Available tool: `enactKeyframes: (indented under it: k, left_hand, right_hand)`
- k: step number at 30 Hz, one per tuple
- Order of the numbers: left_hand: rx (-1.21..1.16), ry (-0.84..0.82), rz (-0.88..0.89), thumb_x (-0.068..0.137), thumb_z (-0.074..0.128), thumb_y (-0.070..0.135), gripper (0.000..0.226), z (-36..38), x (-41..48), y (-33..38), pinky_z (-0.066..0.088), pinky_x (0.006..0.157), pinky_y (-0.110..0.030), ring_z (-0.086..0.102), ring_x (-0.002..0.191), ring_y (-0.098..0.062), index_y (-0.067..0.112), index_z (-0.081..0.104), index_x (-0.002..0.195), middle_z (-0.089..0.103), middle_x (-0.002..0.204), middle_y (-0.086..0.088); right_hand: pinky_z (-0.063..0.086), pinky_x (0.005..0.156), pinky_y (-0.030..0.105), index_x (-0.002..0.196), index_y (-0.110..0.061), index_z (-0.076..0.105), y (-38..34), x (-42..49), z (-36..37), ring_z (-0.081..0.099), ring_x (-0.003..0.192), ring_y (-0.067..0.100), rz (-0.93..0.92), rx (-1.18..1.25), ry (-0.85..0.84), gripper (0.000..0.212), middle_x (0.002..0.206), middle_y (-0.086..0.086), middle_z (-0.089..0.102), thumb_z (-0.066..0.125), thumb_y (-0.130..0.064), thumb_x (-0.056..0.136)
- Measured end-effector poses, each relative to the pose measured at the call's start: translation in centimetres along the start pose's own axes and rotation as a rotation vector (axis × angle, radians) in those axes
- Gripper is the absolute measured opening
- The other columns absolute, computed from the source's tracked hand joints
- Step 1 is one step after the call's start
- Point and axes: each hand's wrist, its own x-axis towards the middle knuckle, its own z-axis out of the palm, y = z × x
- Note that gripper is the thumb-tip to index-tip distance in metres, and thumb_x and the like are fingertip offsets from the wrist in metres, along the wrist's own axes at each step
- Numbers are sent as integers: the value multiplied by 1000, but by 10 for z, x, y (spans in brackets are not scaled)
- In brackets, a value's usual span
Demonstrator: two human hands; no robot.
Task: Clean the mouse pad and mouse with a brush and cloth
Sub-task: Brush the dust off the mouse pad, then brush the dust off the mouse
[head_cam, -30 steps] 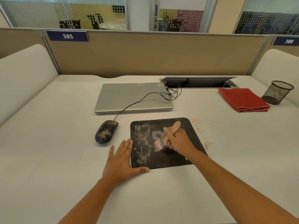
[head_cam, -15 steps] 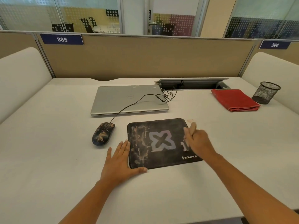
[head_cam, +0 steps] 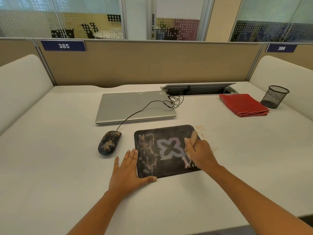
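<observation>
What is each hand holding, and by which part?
The right hand grips the brush by its wooden handle, bristles on the mouse pad. The left hand holds nothing; it lies flat at the pad's corner.

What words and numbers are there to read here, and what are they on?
"385": left blue sign, on the partition.
"386": right blue sign.
"PUSH", letters stacked: door plate.
Mouse pad brand: hidden by the right hand.
Laptop logo: too faint to read.
</observation>
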Motion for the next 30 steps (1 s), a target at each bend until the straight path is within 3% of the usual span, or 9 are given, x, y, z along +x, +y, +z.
enactKeyframes:
  k: [3, 6, 11, 13, 15, 17, 22, 27, 30]
  left_hand:
    - [0, 7, 3, 38, 0, 101, 136, 1, 1, -1, -13, 115, -45, -15, 143, -12, 21, -12, 147, -12, 156, 5]
    - [4, 13, 4, 39, 1, 101, 135, 1, 0, -1, -14, 114, -44, -16, 143, -11, 21, -12, 147, -13, 156, 5]
    - [11, 7, -1, 39, 2, 100, 134, 1, 1, -2, -16, 113, -43, -17, 142, -11, 22, -14, 146, -15, 156, 6]
    - [7, 4, -5, 38, 1, 101, 134, 2, 1, -2, -16, 113, -43, -17, 142, -11, 23, -15, 146, -16, 156, 6]
    - [-3, 3, -10, 39, 2, 101, 134, 2, 0, -2, -16, 113, -43, -17, 142, -11, 23, -14, 146, -16, 156, 6]
    - [-3, 2, -15, 42, 7, 100, 132, 1, 0, -1, -17, 113, -42, -17, 142, -10, 23, -13, 146, -15, 156, 7]
    - [-47, 42, -13, 42, 12, 99, 131, 0, -4, 2, -17, 111, -35, -15, 142, -7, 25, -5, 148, -9, 157, 9]
    - [-184, 171, 54, 47, 13, 99, 120, -7, -7, -2, -14, 110, -26, -9, 141, -4, 31, 6, 146, -8, 149, 18]
    - [-266, 223, 52, 50, 18, 98, 111, -23, -1, -20, -5, 113, -27, -4, 142, -5, 35, 2, 141, -5, 147, 19]
  right_hand:
    - [39, 48, 28, 55, -13, 48, -22, -12, 25, 47, 45, 17, -107, 60, -160, 48, 48, 5, 46, 38, -28, 99]
    - [40, 51, 25, 59, -19, 48, -33, -8, 42, 48, 51, 15, -81, 210, -218, 41, 56, 3, 47, 39, -30, 98]
    - [39, 42, 6, 62, -20, 47, -25, 18, 30, 50, 46, 6, 21, 165, 143, 37, 55, -6, 49, 41, -27, 98]
    - [42, 46, 5, 73, -15, 53, -21, 25, 31, 53, 52, 8, 39, 104, 85, 30, 65, -3, 55, 41, -29, 98]
    - [43, 56, 10, 89, -6, 59, -22, 31, 36, 55, 61, 11, 79, 194, -45, 32, 74, 1, 57, 41, -31, 98]
    - [42, 58, 12, 92, -7, 61, -25, 38, 36, 54, 60, 11, 117, 317, -141, 31, 69, 0, 56, 42, -31, 97]
    - [43, 47, 5, 97, -7, 62, -30, 54, 33, 53, 56, 7, 151, 420, -140, 27, 64, -1, 56, 43, -26, 97]
    - [47, 54, 7, 112, -13, 65, -40, 61, 37, 55, 66, 6, 128, 492, -193, 24, 85, 1, 62, 52, -22, 94]
    - [44, 57, 15, 109, -16, 69, -49, 64, 45, 52, 63, 6, 129, 474, -254, 24, 80, -1, 60, 59, -26, 89]
